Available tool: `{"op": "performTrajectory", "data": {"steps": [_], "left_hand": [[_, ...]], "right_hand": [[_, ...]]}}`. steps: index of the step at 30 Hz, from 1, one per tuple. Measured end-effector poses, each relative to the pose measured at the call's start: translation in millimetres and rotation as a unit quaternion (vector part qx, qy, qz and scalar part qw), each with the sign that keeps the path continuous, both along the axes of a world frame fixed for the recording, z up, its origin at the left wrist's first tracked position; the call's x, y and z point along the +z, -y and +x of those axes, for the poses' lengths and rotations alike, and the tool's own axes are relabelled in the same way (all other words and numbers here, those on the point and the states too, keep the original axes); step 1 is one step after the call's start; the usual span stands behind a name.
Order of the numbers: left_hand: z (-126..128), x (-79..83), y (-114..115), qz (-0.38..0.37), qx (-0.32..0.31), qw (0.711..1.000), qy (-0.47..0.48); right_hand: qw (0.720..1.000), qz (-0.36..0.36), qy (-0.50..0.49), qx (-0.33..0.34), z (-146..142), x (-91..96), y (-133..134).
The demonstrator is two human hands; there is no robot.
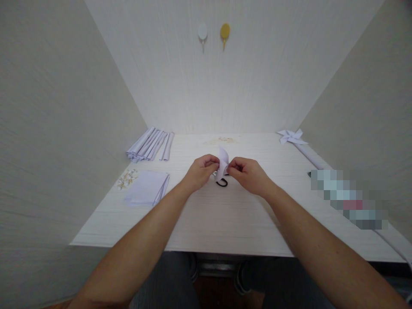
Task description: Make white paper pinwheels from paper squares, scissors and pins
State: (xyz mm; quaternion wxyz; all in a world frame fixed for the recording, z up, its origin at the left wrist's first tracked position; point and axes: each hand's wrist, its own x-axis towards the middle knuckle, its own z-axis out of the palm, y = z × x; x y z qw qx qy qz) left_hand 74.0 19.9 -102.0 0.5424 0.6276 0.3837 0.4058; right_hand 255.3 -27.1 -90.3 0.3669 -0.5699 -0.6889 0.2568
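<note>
Between my hands, above the middle of the table, a small curved piece of white paper (222, 162) is held up. My left hand (202, 171) pinches its left side with thumb and fingers. At its right edge my right hand (246, 172) is closed in a pinch on the same paper. Just beneath lies a pair of scissors (222, 183); one dark handle loop shows, and the rest is mostly hidden by the paper and hands.
Rolled paper tubes (149, 145) lie at the back left, nearer folded paper sheets (146, 188) and a heap of small pins (127, 178). At the back right rests a paper pinwheel (291, 136) on a rolled stick. A blurred-out object (349, 199) lies right. Two hooks (225, 31) are on the wall.
</note>
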Motion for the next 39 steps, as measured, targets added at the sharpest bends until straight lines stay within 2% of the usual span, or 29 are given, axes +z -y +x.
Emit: {"op": "performTrajectory", "data": {"steps": [7,12,19,26,34,39], "left_hand": [[-1,4.3,5,0.019,-0.038,0.999,0.0],[-2,2.4,4,0.07,-0.051,0.996,-0.024],[-3,-1.1,3,0.088,-0.056,0.993,-0.046],[-4,8.0,10,0.118,-0.049,0.989,-0.079],[-5,6.5,11,0.131,-0.053,0.986,-0.09],[-3,6.6,9,0.102,-0.05,0.993,-0.035]], "right_hand": [[0.999,-0.024,-0.022,-0.004,0,-0.6,-2],[0.999,-0.028,-0.036,-0.013,1,-1.9,-3],[0.998,-0.027,-0.052,-0.004,0,-1.1,-3],[0.997,-0.023,-0.067,0.001,-5,2.0,2],[0.997,-0.024,-0.069,-0.002,-7,1.1,1],[0.995,-0.021,-0.1,0.0,-5,2.2,0]]}}
